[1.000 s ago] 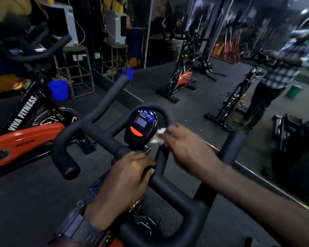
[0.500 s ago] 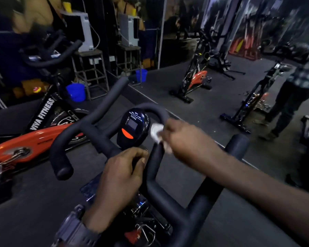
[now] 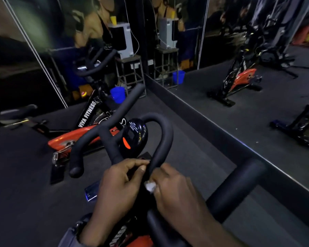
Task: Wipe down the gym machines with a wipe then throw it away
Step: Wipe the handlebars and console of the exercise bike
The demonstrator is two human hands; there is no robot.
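Note:
I am at a spin bike with black padded handlebars (image 3: 165, 132) and a round black console (image 3: 134, 135) with an orange mark. My right hand (image 3: 175, 191) is shut on a crumpled white wipe (image 3: 150, 186) and presses it against the lower part of the centre loop bar. My left hand (image 3: 118, 186) grips the handlebar stem just left of it, thumb touching the bar. A watch sits on my left wrist at the bottom edge.
A second orange and black bike marked VIVA FITNESS (image 3: 87, 114) stands to the left. A blue bucket (image 3: 117, 94) and a metal stand with a white appliance (image 3: 124, 40) are behind it. A wall mirror (image 3: 239, 86) on the right reflects more bikes.
My right hand has slid the wipe down the loop bar from beside the console toward my left hand. The view has swung left and the person in the mirror is out of sight.

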